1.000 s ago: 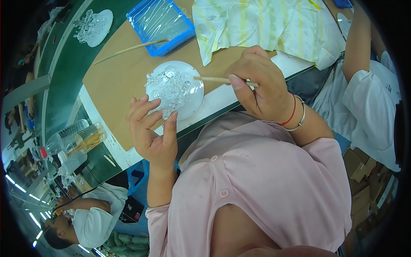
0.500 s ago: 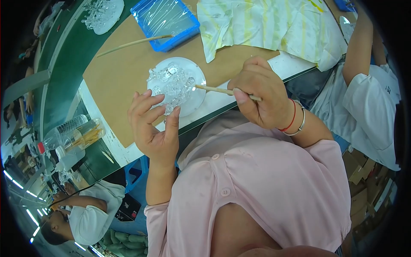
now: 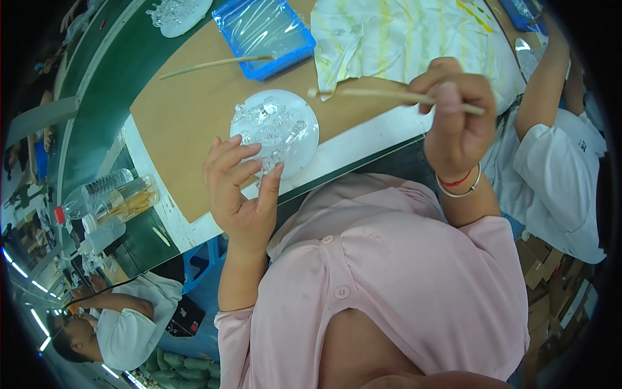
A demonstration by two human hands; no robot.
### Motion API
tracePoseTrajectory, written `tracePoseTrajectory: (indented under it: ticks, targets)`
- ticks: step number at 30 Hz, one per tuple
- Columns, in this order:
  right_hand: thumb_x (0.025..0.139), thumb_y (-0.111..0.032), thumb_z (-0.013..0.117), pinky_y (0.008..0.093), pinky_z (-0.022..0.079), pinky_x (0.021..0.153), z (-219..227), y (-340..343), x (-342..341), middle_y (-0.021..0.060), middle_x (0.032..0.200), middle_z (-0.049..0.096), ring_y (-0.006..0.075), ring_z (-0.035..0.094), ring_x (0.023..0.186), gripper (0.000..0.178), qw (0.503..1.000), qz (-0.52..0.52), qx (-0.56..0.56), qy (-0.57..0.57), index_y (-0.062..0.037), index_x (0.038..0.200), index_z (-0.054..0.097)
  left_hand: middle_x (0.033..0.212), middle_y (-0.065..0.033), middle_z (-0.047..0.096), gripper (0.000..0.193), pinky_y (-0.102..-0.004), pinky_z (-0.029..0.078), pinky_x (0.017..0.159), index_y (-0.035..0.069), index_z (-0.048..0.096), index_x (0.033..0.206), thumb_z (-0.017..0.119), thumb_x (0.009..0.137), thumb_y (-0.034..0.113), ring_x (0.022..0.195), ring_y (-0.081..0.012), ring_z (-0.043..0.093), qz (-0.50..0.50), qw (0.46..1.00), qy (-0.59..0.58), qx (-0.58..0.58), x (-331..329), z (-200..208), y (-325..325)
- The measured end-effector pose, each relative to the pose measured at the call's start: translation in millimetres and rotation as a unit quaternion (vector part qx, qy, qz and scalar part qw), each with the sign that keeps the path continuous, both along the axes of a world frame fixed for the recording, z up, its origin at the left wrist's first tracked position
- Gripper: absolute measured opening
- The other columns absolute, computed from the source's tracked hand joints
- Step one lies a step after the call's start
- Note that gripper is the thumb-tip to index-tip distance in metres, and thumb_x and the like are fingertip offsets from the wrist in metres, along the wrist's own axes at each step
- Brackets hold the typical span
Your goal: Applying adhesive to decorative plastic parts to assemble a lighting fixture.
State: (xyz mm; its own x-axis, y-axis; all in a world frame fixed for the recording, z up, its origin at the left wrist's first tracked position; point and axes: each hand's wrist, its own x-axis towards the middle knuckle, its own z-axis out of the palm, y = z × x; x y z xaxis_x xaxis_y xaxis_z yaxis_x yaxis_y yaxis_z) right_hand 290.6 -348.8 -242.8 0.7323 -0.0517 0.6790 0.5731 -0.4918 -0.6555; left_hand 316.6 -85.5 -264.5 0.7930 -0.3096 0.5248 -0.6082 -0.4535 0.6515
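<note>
A round white plate (image 3: 304,146) bears several clear, glassy-looking pieces (image 3: 262,120). At its near left edge, my left hand (image 3: 243,185) has its thumb and forefinger closed on one clear piece (image 3: 273,157); the other fingers are spread beside the plate. My right hand (image 3: 457,120) is raised to the right of the plate and grips a thin wooden stick (image 3: 382,96). That stick points left, its pale tip blurred above the brown board and apart from the pieces.
Beyond the plate stands a blue tray (image 3: 262,68) under clear film, a second stick (image 3: 207,65) resting on its rim. A yellow-streaked white cloth (image 3: 402,39) lies far right. Bottles (image 3: 123,201) stand left. Another plate (image 3: 188,23) of clear pieces is far left. People sit on both sides.
My right hand has lifted the stick away from the clear pieces, moving up and to the right. My left hand keeps its place at the plate. The whole view has shifted slightly.
</note>
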Motion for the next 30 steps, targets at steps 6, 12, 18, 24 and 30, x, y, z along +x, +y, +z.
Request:
tracePoseTrajectory:
  ticks: [6, 12, 18, 24, 30]
  targets:
    - [0.096, -0.007, 0.043, 0.0221, 0.041, 0.054, 13.3, -2.0, 48.5, 0.0135, 0.072, 0.061, 0.0108, 0.051, 0.058, 0.008, 0.995, -0.085, 0.036, -0.049, -0.0009, 0.092, 0.045, 0.095, -0.0058, 0.064, 0.022, -0.0516, 0.038, 0.098, 0.008, 0.060, 0.083, 0.075, 0.068, 0.004, 0.103, -0.0294, 0.056, 0.002, 1.000, 0.008, 0.003, -1.6, 3.5, 0.1]
    - [0.089, -0.011, 0.060, 0.0249, 0.043, 0.057, 4.7, 25.2, 87.0, 0.0039, 0.067, 0.058, 0.0132, 0.051, 0.058, 0.009, 0.993, -0.116, -0.025, 0.003, -0.0039, 0.085, 0.056, 0.094, -0.0049, 0.064, 0.020, -0.0507, 0.038, 0.098, 0.008, 0.061, 0.081, 0.075, 0.067, 0.003, 0.103, -0.0286, 0.056, 0.004, 1.000, 0.023, 0.004, -1.5, 6.8, -1.4]
    - [0.085, -0.009, 0.063, 0.0302, 0.040, 0.055, -3.8, 27.5, 99.0, 0.0037, 0.065, 0.054, 0.0189, 0.048, 0.062, 0.008, 0.973, -0.126, -0.185, -0.053, -0.0050, 0.083, 0.057, 0.094, -0.0045, 0.064, 0.019, -0.0498, 0.038, 0.098, 0.008, 0.062, 0.080, 0.075, 0.067, 0.004, 0.103, -0.0279, 0.056, -0.001, 1.000, 0.023, 0.005, -0.2, 7.7, 1.3]
    - [0.085, -0.006, 0.064, 0.0262, 0.039, 0.051, 3.0, 25.4, 85.5, 0.0042, 0.070, 0.056, 0.0152, 0.048, 0.060, 0.010, 0.984, -0.103, -0.118, -0.082, -0.0044, 0.085, 0.054, 0.093, -0.0045, 0.064, 0.020, -0.0500, 0.038, 0.098, 0.008, 0.062, 0.081, 0.075, 0.067, 0.004, 0.103, -0.0280, 0.057, 0.002, 1.000, 0.016, 0.006, -0.7, 5.6, 1.0]
    - [0.084, -0.004, 0.064, 0.0244, 0.040, 0.051, 5.4, 21.7, 78.2, 0.0034, 0.070, 0.057, 0.0133, 0.049, 0.059, 0.009, 0.982, -0.106, -0.125, -0.099, -0.0031, 0.085, 0.054, 0.093, -0.0049, 0.064, 0.020, -0.0501, 0.038, 0.098, 0.008, 0.061, 0.082, 0.075, 0.068, 0.004, 0.103, -0.0285, 0.057, 0.008, 1.000, 0.007, 0.015, -2.4, 5.2, -0.2]
